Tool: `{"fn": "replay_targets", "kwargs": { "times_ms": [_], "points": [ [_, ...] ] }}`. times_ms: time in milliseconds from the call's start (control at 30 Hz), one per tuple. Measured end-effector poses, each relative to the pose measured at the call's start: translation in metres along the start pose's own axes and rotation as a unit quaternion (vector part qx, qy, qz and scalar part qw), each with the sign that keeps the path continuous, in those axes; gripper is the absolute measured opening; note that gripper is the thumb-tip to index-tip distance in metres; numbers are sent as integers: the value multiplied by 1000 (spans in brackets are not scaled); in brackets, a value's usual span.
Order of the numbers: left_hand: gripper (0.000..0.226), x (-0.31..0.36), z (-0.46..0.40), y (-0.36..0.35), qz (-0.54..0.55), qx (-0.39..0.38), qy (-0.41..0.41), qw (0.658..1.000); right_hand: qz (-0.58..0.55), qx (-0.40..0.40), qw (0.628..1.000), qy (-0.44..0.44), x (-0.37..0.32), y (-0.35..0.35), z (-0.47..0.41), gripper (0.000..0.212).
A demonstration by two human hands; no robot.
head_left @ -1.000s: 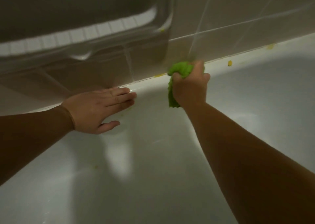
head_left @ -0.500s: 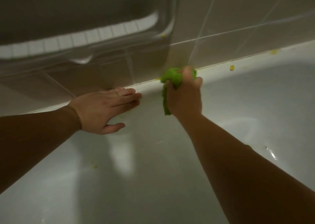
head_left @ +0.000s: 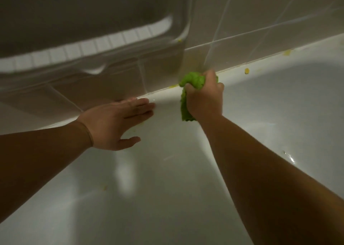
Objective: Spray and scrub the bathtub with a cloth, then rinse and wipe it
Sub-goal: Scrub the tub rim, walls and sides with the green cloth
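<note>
1. My right hand (head_left: 205,98) grips a bunched green cloth (head_left: 191,82), pressing it on the far rim of the white bathtub (head_left: 186,198), where the rim meets the tiled wall (head_left: 251,21).
2. My left hand (head_left: 115,121) lies flat, fingers straight, on the same rim, left of the cloth.
3. Yellow spots (head_left: 246,70) sit on the rim to the right.

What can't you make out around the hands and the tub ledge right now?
- Head view: the ledge under the green cloth is covered by it and the right hand.
- The bathtub runs off the right and bottom edges.
- The surface under the left hand is hidden by the palm.
- The yellow spots are too blurred to identify.
</note>
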State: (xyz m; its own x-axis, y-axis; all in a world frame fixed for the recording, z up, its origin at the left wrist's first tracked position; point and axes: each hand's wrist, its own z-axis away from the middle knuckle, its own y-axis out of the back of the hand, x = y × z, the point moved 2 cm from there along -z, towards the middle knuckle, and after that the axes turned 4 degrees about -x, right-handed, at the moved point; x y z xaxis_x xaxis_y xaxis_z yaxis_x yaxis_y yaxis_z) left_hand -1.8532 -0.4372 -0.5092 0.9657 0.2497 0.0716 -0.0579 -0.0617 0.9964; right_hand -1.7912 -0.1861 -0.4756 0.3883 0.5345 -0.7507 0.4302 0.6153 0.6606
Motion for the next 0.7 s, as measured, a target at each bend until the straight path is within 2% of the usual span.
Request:
{"fn": "replay_targets", "kwargs": {
  "times_ms": [67,167,233,300,400,500,567,633,700],
  "points": [
    [77,0,0,0,6,5,-3,1000,9,-8,997,-75,13,17,-17,23],
    [77,1,-4,-3,-5,9,-8,1000,8,3,995,-102,7,10,-12,22],
    [77,2,-8,-3,-12,8,-8,1000,17,26,999,-23,-9,-13,11,15],
    [77,3,-14,-3,-16,9,-8,1000,15,9,999,42,-18,-35,28,12],
    [75,4,-22,-3,-9,8,-5,1000,-14,-32,999,31,-10,-39,24,26],
    [73,6,-26,-4,-12,2,-8,1000,6,-20,998,52,8,-14,5,20],
    [74,6,-29,-4,-16,1,-7,1000,1,4,999,35,25,9,-15,27],
    [74,7,-32,-5,-18,1,-7,1000,-13,14,999,-32,43,37,-39,33],
    [75,8,-35,-6,-22,0,-9,1000,-27,13,996,-90,57,57,-59,29]
  ]
}}
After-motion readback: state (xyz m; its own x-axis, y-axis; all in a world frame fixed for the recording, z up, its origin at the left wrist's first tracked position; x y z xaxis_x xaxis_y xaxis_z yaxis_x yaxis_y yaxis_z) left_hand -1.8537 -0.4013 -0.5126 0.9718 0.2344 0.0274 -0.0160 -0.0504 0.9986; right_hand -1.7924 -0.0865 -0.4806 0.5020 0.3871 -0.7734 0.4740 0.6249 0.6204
